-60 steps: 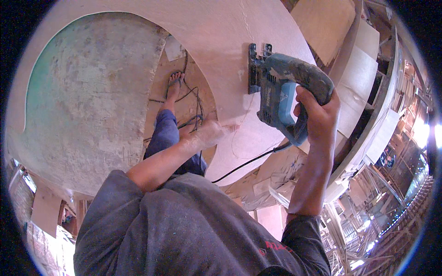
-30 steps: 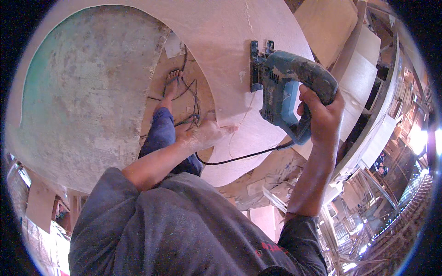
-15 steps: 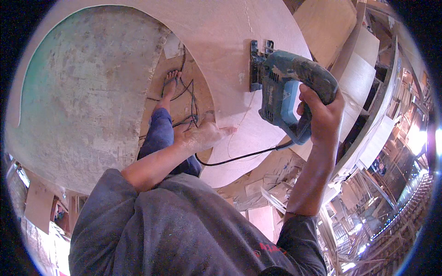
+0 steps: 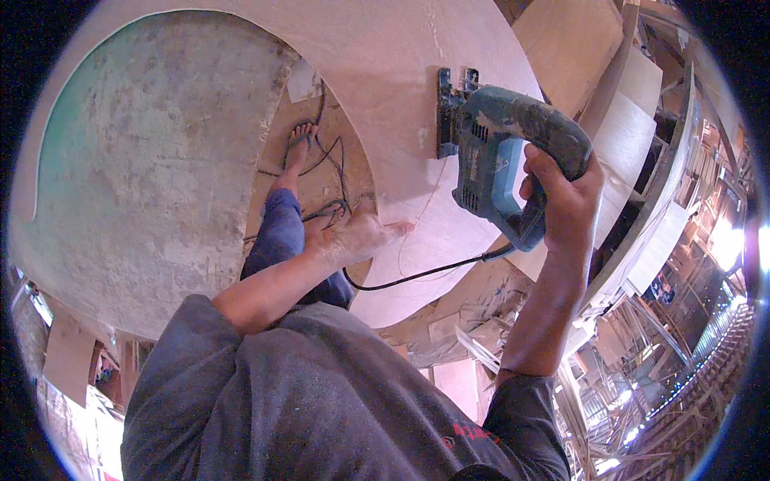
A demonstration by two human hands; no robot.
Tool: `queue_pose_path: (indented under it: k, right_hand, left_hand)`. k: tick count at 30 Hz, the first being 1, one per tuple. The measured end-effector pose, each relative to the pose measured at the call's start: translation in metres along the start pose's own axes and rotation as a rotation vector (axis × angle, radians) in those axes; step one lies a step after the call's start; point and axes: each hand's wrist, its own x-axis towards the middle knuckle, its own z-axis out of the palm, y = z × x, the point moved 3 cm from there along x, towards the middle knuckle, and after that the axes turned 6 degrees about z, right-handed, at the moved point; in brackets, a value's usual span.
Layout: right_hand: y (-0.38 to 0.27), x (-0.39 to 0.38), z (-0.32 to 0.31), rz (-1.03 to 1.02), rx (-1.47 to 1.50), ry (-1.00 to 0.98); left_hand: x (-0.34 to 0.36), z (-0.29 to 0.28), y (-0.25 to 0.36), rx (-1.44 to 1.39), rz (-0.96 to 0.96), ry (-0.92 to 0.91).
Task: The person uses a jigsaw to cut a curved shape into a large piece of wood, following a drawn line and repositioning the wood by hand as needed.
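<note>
My right hand [image 4: 568, 196] is wrapped around the rear handle of a blue-green and black jigsaw [image 4: 489, 152]. The jigsaw's black base plate rests against a pale plywood sheet [image 4: 385, 80] with a curved cut-out edge. A thin line curves across the sheet below the tool. At the sheet's inner edge is my left hand [image 4: 357, 238], its thumb lying on the surface and pointing toward the jigsaw. The other fingers are mostly hidden and seem to curl around the edge. From the jigsaw's handle a black power cord [image 4: 417, 276] loops left beneath my left hand.
A large worn board [image 4: 152, 160] with a greenish left side lies to the left. Through the gap show my sandalled feet [image 4: 298, 140] and tangled dark cable [image 4: 341, 164] on the floor. Curved plywood panels [image 4: 622, 132] and stacked timber pieces [image 4: 609, 345] stand at the right.
The jigsaw and my right hand have shifted very slightly to the right. More of my second foot shows beside my left hand, which has hardly moved.
</note>
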Motion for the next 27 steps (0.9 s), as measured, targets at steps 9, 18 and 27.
queue_pose_path:
  k: [9,18,27]
  right_hand:
    - [-0.003,0.002,0.0,0.002,0.003,0.0]
    - [-0.004,0.007,0.001,0.021,0.007,0.007]
    - [-0.009,0.008,0.001,0.007,-0.002,0.012]
  left_hand:
    - [-0.004,-0.006,0.036,-0.042,-0.066,-0.005]
    - [0.007,0.005,-0.011,-0.084,-0.1,0.035]
    - [0.0,-0.009,0.04,0.005,0.089,0.039]
